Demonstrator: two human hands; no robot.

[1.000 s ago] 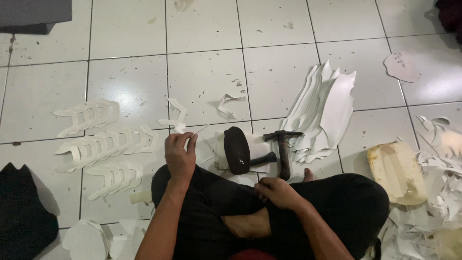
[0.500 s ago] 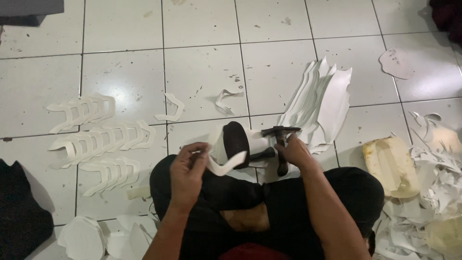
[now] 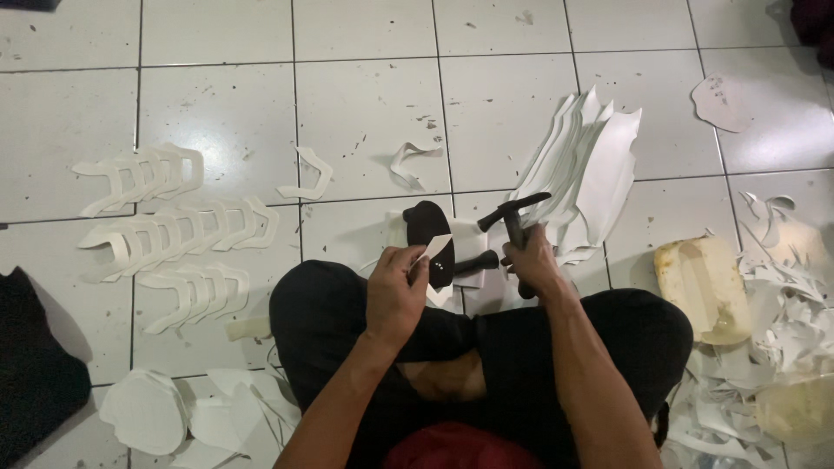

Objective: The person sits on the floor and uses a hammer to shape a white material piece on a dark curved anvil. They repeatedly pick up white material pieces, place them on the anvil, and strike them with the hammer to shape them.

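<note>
Here, a person sits cross-legged on the white tiled floor [image 3: 217, 113]. The left hand [image 3: 395, 291] pinches a small white strip [image 3: 432, 247] between its fingers and holds it right against the black rounded block [image 3: 430, 243], which stands on the floor just past the knees. The right hand [image 3: 530, 260] is clenched tight around the handle of a black hammer [image 3: 512, 217], with its head lifted just to the right of the block.

It looks like the step in hand is setting the strip on the block — the next move would call for the strip to lie flat and steady, and for the left fingers to stay out from under the hammer.

The strip looks thin and bendy, like paper or soft leather. The block looks hard and smooth. To the far right a stack of white cut sheets [image 3: 586, 165] fans out. On the left lie rows of white curved pieces [image 3: 174, 230], all alike. A yellowish foam pad [image 3: 704, 287] and a heap of white scraps [image 3: 782, 330] sit on the right.
</note>
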